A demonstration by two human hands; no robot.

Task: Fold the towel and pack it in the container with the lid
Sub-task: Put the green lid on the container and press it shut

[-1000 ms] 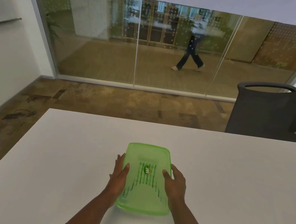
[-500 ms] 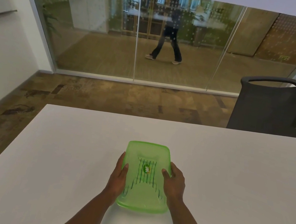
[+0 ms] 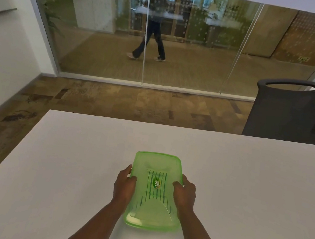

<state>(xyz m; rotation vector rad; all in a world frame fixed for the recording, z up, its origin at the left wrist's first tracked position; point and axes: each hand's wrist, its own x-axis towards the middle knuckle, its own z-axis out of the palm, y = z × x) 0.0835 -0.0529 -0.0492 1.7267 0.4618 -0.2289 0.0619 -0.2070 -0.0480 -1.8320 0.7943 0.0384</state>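
A translucent green container (image 3: 158, 164) with its lid on rests on the white table (image 3: 245, 183), near the front middle. Through the lid I see a folded towel (image 3: 154, 194) with dark green stripes and an oval label. My left hand (image 3: 123, 186) grips the container's left side, thumb on the lid. My right hand (image 3: 184, 194) grips the right side the same way. Both forearms reach in from the bottom edge.
A dark office chair (image 3: 288, 110) stands behind the table's far right edge. Beyond the table lie a patterned floor and a glass wall (image 3: 184, 41); a person walks behind it. A white wall runs along the left.
My hands and the container have hardly moved. The person behind the glass has walked to the left, and my view has tilted slightly.
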